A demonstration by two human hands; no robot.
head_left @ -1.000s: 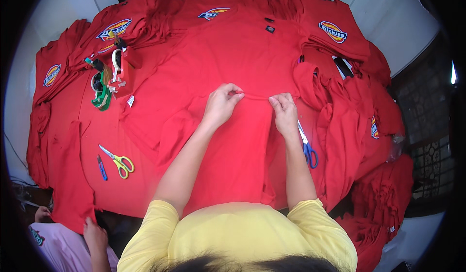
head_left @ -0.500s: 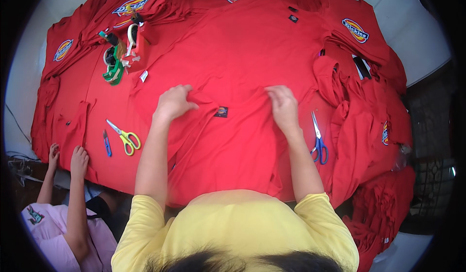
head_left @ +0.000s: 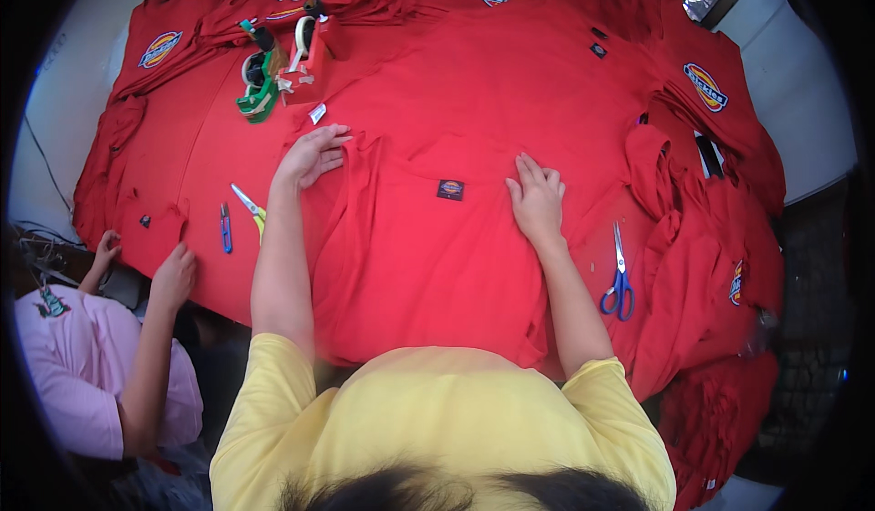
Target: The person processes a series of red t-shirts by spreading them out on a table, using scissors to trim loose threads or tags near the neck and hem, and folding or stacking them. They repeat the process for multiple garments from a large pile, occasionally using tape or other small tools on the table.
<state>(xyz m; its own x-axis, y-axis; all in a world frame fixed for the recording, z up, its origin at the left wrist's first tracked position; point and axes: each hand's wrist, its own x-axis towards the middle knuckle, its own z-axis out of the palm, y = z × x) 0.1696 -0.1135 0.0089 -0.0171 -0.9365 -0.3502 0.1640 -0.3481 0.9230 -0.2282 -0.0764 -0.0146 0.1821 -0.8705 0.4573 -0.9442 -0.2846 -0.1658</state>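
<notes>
The red shirt (head_left: 428, 274) lies on the worktop (head_left: 205, 169) against the wearer's body, and its dark neck label (head_left: 449, 189), half covered a moment ago, now shows whole; the front looks more fully spread. The hands have parted: the left hand (head_left: 314, 155) is open by the shirt's left shoulder, the right hand (head_left: 538, 199) loose-fingered on the cloth at the other, neither visibly gripping. Beyond, a green dispenser (head_left: 259, 107) and a red dispenser (head_left: 315, 64) each hold a tape roll. Blue-handled scissors (head_left: 619, 298) lie to the right.
</notes>
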